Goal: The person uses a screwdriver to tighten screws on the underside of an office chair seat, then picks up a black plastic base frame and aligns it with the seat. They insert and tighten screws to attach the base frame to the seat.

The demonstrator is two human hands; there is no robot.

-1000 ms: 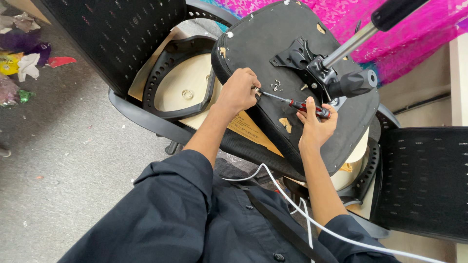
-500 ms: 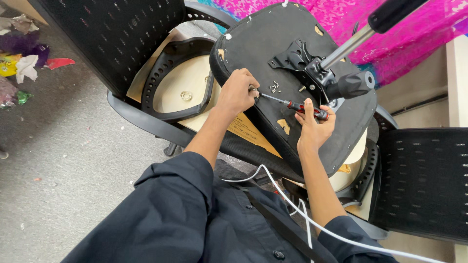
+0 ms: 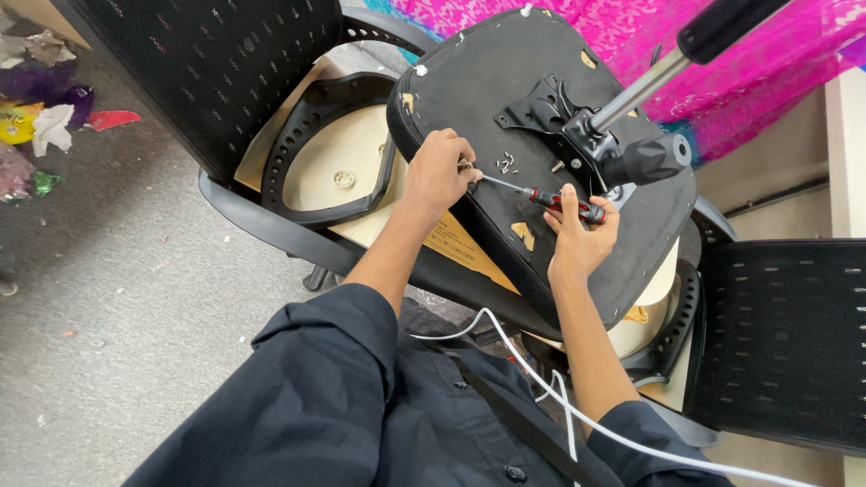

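Note:
An upturned black chair seat [image 3: 469,81] rests across two office chairs, its metal mechanism plate [image 3: 550,113] and gas cylinder [image 3: 631,90] pointing up. My right hand [image 3: 582,239] grips the red-and-black handle of a screwdriver [image 3: 550,198], whose shaft points left across the seat bottom. My left hand [image 3: 439,171] pinches the shaft's tip against the seat, fingers closed around it. A few loose screws [image 3: 505,162] lie on the seat just beyond the tip. A black knob [image 3: 645,160] sticks out beside my right hand.
A black mesh chair back [image 3: 216,81] with an open seat frame [image 3: 334,162] stands at the left, another mesh chair [image 3: 785,343] at the right. Pink patterned cloth [image 3: 722,63] hangs behind. Coloured scraps [image 3: 45,117] litter the grey floor. A white cable [image 3: 577,415] runs over my lap.
The view shifted slightly; both hands stay on the screwdriver at about the same spot on the seat bottom, with only small movement.

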